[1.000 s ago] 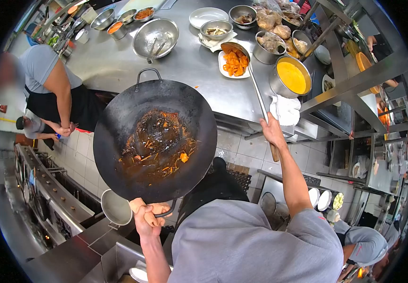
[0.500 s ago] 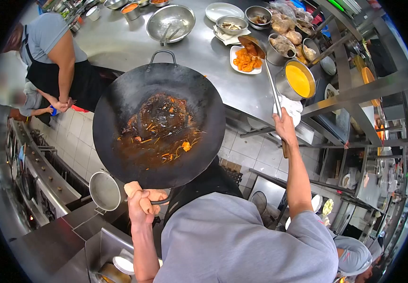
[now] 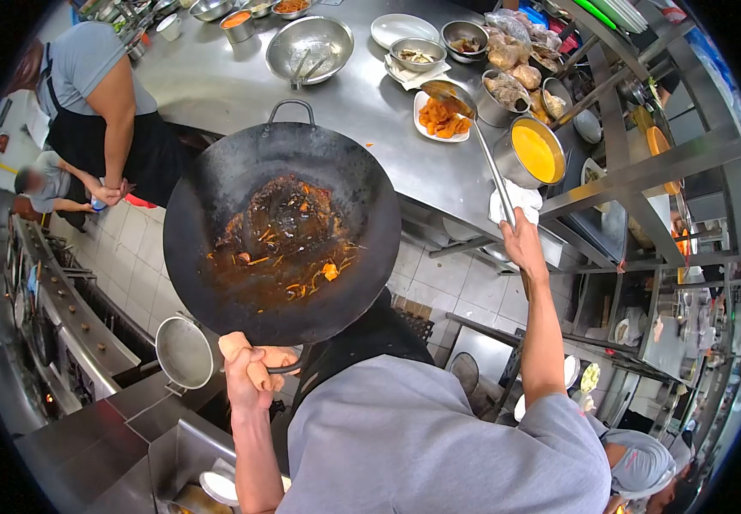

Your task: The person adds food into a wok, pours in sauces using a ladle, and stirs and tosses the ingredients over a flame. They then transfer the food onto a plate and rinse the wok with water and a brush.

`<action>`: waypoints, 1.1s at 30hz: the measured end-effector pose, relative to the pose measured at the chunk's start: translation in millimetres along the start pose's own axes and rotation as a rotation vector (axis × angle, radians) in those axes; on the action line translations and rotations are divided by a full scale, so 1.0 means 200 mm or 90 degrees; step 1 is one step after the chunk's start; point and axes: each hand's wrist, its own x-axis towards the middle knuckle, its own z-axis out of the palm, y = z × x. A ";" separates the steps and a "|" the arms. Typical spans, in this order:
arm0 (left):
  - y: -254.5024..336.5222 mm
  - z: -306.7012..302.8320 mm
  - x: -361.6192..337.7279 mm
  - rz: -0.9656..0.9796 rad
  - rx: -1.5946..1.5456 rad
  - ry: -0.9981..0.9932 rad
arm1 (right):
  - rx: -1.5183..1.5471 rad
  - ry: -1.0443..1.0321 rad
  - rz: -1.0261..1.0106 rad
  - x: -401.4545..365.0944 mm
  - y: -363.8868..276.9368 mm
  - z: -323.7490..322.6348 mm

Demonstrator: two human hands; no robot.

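My left hand (image 3: 249, 370) is closed round the near handle of a large black wok (image 3: 203, 193), with a folded pale orange cloth (image 3: 257, 377) in the grip. Dark brown sauce with a few orange bits and shreds (image 3: 310, 278) coats the wok's inside. The long-handled ladle (image 3: 492, 167) is in my closed right hand (image 3: 525, 244), its bowl over the far edge of a white plate (image 3: 421, 126). Glossy orange food pieces (image 3: 441, 120) are heaped on that plate. Beside the ladle handle is a metal pot of yellow liquid (image 3: 537, 152).
The steel counter (image 3: 216, 94) bears a big metal bowl (image 3: 310, 51), a white oval plate (image 3: 405, 31), small bowls and bagged food (image 3: 507, 56). Metal rack bars (image 3: 636, 184) stand at right. A co-worker in an apron (image 3: 101, 103) is at left, near a strainer (image 3: 185, 353).
The ladle bowl has tipped and shifted slightly nearer over the plate, and more orange food shows on the plate. My left hand still holds the wok; the whole view has shifted slightly.
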 end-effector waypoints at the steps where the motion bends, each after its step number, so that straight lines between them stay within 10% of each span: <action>1: 0.01 0.01 -0.01 -0.012 0.004 0.003 | 0.010 -0.016 0.007 -0.01 -0.01 -0.02; 18: -0.02 0.01 0.10 0.036 -0.034 -0.076 | 0.031 0.002 -0.011 -0.12 -0.05 0.09; 23: -0.03 0.03 0.13 0.071 -0.062 -0.096 | 0.601 -0.151 0.320 -0.14 -0.21 0.02; 28: 0.01 0.03 0.17 0.029 -0.029 -0.127 | 0.039 0.102 -0.045 -0.14 -0.12 0.13; 33: 0.06 0.10 0.13 0.055 -0.051 -0.100 | -0.001 -0.025 0.069 -0.08 -0.13 0.08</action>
